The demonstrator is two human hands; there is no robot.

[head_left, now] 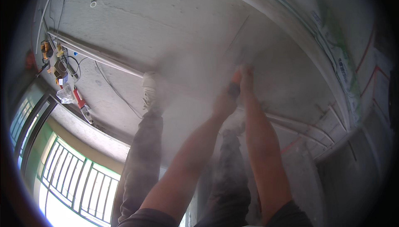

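Note:
Pale dust blurs the middle of the view, around an orange-and-black power tool point(236, 77) held low over the concrete floor. My left hand point(225, 103) is closed around its dark rear part. Farther forward, my right hand point(247, 76) is wrapped at the tool's right side, its fingers partly lost in the haze. Beyond the tool, a thin dark line point(240, 31) runs away along the floor. Dust hides the tool's front end, so its exact kind is unclear.
White pipes point(99, 55) lie left of my shoe point(149, 89). Power tools and cables point(60, 62) cluster at far left, near a red-handled tool point(79, 98). More pipes point(299, 129) lie at right. A long wrapped bundle point(332, 44) curves along the right side. A railing point(79, 177) stands lower left.

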